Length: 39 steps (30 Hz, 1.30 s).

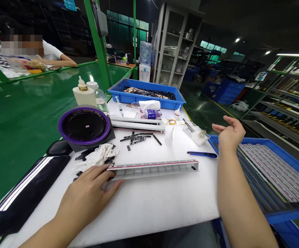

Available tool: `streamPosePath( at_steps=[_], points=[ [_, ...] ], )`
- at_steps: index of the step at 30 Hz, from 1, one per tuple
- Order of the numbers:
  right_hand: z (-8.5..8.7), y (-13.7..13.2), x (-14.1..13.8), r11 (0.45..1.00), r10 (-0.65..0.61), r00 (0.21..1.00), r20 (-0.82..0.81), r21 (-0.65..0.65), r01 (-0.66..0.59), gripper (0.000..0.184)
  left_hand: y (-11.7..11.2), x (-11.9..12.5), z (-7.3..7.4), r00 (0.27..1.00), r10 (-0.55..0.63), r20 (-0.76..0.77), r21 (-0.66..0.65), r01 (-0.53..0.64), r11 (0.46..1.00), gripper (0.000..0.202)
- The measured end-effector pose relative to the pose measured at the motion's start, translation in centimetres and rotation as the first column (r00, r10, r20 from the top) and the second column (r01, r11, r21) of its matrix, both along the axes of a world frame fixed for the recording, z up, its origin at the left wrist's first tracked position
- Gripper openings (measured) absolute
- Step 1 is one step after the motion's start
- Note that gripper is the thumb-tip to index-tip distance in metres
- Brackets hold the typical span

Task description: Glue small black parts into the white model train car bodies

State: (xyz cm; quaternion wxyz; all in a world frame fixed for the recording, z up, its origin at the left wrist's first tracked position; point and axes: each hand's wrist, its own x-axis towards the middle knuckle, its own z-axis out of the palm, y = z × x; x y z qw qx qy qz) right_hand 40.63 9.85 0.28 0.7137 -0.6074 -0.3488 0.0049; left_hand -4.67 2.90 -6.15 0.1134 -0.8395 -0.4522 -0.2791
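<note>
From my remote seat, a green workbench (22, 113) stretches off to the left, with a co-worker in a white shirt (51, 51) leaning on its far side, well apart from my hands. Ahead is the white surface (149, 210). To its right, a blue tray (291, 162) carries stacked white strips with red lines, and at its far end a blue crate (144, 98) is heaped with dark pieces.

Across the near part of the surface lies a long white profile strip (154, 169) with red lines. My left hand (84, 193) is on its left end, fingers curled over it and thumb by its near edge, though I can't tell if that's a firm grip. My right hand (230, 136) is raised and open, fingers loosely spread, holding nothing, just above the blue tray's corner. The nearest thing below it is a blue utility knife (202, 154).

Near my left hand are a purple-rimmed black dish (84, 125) and a crumpled white rag (96, 156) — beyond them, a scatter of small black pieces (136, 138).
</note>
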Motion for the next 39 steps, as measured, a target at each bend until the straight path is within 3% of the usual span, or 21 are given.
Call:
streamPosePath(
  at_steps=[3, 5, 8, 10, 14, 16, 18, 20, 22, 24, 26, 28, 31, 34, 39],
  points=[
    [-1.7, -0.2, 1.4, 0.994, -0.099, 0.993, 0.069, -0.037, 0.102, 0.043, 0.1, -0.1, -0.1, 1.0, -0.01, 0.007, -0.008, 0.01, 1.0, 0.027],
    [-2.2, -0.3, 1.5, 0.983, -0.101, 0.976, 0.192, -0.135, 0.128, 0.048, 0.1, -0.1, -0.1, 1.0, -0.007, 0.014, -0.01, 0.007, 1.0, 0.027],
    [-2.2, -0.2, 0.8, 0.932, 0.041, 0.922, 0.384, -0.348, 0.104, 0.038, 0.1, -0.1, -0.1, 1.0, -0.001, 0.023, -0.02, 0.001, 1.0, 0.026],
    [-2.2, -0.1, 0.3, 0.904, 0.112, 0.882, 0.458, -0.416, 0.102, 0.028, 0.0, 0.0, 0.0, 1.0, 0.002, 0.019, -0.02, -0.001, 1.0, 0.026],
    [-2.7, 0.3, 0.3, 0.933, -0.004, 0.879, 0.478, -0.314, 0.175, 0.028, 0.0, 0.1, 0.2, 1.0, 0.004, -0.004, -0.003, -0.004, 1.0, 0.027],
    [-2.8, 0.3, 0.7, 0.917, -0.034, 0.881, 0.472, -0.335, 0.215, 0.029, -0.1, 0.3, 0.2, 1.0, 0.002, -0.017, 0.005, -0.002, 1.0, 0.028],
    [-2.3, 0.0, 0.7, 0.901, -0.041, 0.904, 0.425, -0.376, 0.217, 0.028, -0.2, 0.4, 0.2, 1.0, 0.006, -0.027, 0.01, -0.006, 1.0, 0.029],
    [-1.0, -0.9, -0.2, 0.936, -0.138, 0.935, 0.326, -0.265, 0.231, 0.027, -0.3, 0.5, 0.2, 0.999, 0.018, -0.038, 0.013, -0.018, 1.0, 0.029],
    [0.8, -2.3, -2.3, 0.955, -0.29, 0.934, 0.208, 0.002, 0.296, 0.024, -0.4, 0.6, 0.2, 0.998, 0.033, -0.047, 0.006, -0.032, 0.999, 0.029],
    [2.6, -4.3, -5.9, 0.929, -0.324, 0.939, 0.113, 0.226, 0.293, 0.019, -0.6, 0.7, 0.3, 0.998, 0.044, -0.048, -0.005, -0.044, 0.999, 0.029],
    [3.3, -6.6, -10.9, 0.952, -0.089, 0.996, -0.016, 0.292, 0.09, 0.016, -0.8, 0.7, 0.4, 0.998, 0.055, -0.043, -0.017, -0.056, 0.998, 0.028],
    [2.7, -9.1, -16.5, 0.942, 0.206, 0.972, -0.111, 0.29, -0.167, 0.013, -1.0, 0.8, 0.5, 0.997, 0.065, -0.043, -0.028, -0.067, 0.997, 0.027],
    [0.0, -11.9, -23.9, 0.897, 0.441, 0.888, -0.126, 0.074, -0.435, 0.014, -1.2, 0.8, 0.7, 0.997, 0.072, -0.041, -0.045, -0.074, 0.996, 0.026],
    [-2.8, -13.0, -28.3, 0.857, 0.512, 0.859, -0.013, -0.058, -0.512, 0.014, -1.3, 0.8, 0.7, 0.997, 0.066, -0.025, -0.066, -0.068, 0.996, 0.026],
    [-4.3, -12.6, -29.8, 0.84, 0.542, 0.832, 0.122, -0.127, -0.528, 0.012, -1.2, 0.8, 0.4, 0.997, 0.072, 0.014, -0.077, -0.071, 0.994, 0.026]
  ],
)
